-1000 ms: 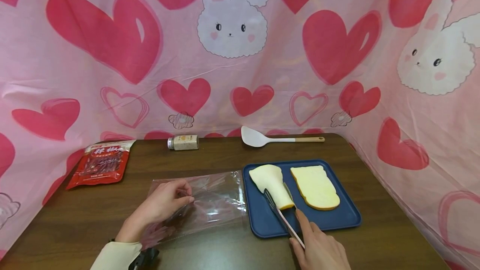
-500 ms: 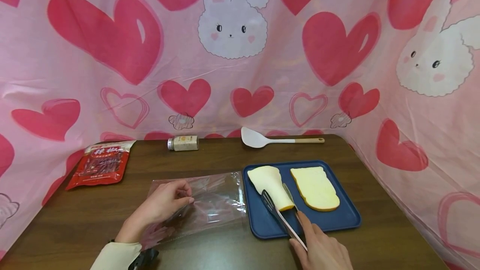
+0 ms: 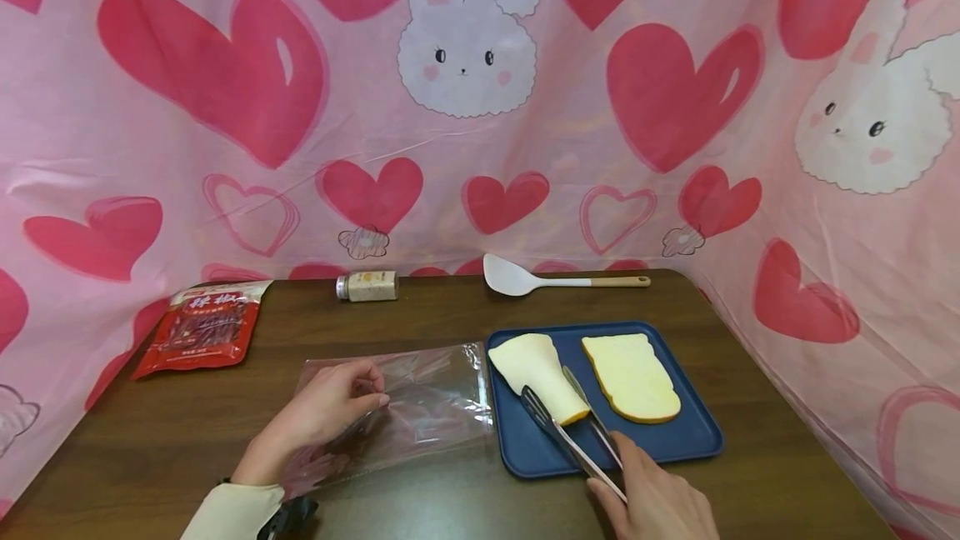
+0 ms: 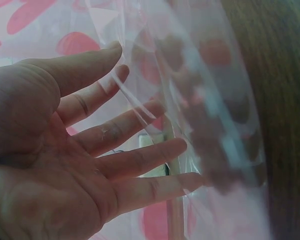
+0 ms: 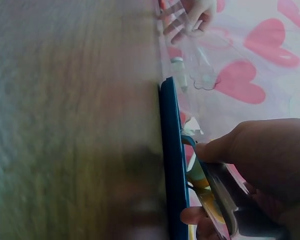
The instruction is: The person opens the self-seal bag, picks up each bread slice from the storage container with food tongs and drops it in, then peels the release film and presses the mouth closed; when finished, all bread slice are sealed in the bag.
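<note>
My left hand [image 3: 337,402] pinches the mouth edge of a clear plastic bag [image 3: 435,398], thumb and index tips at the film. In the left wrist view the other fingers [image 4: 145,160] stretch out, spread against the film [image 4: 215,115]. My right hand [image 3: 652,490] grips metal food tongs [image 3: 573,448] with dark tips. Those tips straddle the near end of a bread slice [image 3: 540,369], which curves on the left half of a blue tray [image 3: 517,461]. A second bread slice [image 3: 633,377] lies flat at the tray's right. The right wrist view shows the tongs [image 5: 222,190] beside the tray's edge [image 5: 172,150].
Along the back of the wooden table [image 3: 435,498] lie a seasoning jar [image 3: 369,286] on its side and a white spatula [image 3: 517,277] with a wooden handle. A red food packet [image 3: 202,327] lies at the back left. A pink heart-print cloth [image 3: 570,123] hangs behind.
The right hand has drawn slightly back and right, and the tongs' arms have spread. The left bread slice has settled flatter and a little to the left. The left hand has kept still.
</note>
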Demonstrator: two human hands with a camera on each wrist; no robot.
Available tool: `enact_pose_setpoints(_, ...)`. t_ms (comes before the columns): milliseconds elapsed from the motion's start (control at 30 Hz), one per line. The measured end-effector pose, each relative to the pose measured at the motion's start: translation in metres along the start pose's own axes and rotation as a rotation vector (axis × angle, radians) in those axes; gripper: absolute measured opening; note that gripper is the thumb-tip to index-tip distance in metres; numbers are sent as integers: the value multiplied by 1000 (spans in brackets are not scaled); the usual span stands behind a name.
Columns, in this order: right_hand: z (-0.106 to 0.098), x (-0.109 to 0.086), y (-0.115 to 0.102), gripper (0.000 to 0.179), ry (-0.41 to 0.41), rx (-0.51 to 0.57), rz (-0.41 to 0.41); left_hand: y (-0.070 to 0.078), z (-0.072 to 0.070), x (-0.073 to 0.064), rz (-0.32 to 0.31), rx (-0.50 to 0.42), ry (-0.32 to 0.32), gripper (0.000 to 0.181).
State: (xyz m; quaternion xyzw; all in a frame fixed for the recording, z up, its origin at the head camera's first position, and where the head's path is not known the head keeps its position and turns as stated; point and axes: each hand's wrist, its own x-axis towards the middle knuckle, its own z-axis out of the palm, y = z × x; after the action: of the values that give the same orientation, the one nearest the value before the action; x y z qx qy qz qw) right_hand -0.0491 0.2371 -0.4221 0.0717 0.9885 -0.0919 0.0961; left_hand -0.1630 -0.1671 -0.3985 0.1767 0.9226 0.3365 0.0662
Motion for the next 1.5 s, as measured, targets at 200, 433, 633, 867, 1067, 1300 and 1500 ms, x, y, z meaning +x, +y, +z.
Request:
enact_pose_setpoints(200,-12,0,8,84,30,9,-45,1,1,1,16,6,11,14)
enact_pose_setpoints(433,-25,1,17,72,97,-19,-189,3,4,1,34,11,31,13)
enact_pose_setpoints(633,-36,3,20,67,139,-89,-311,2,6,1,65,36,63,14)
enact_pose_setpoints(867,-50,13,18,63,216,-140,-462,4,5,3,51,33,59,14)
enact_pose_setpoints(1067,-58,23,17,61,170,-101,-544,6,7,0,60,23,82,14)
enact_pose_setpoints(1300,-68,40,12,59,143,-92,-677,7,9,1,90,57,122,14)
enact_pose_setpoints(1500,-75,55,4,58,136,-81,-755,11,10,1,86,64,134,14)
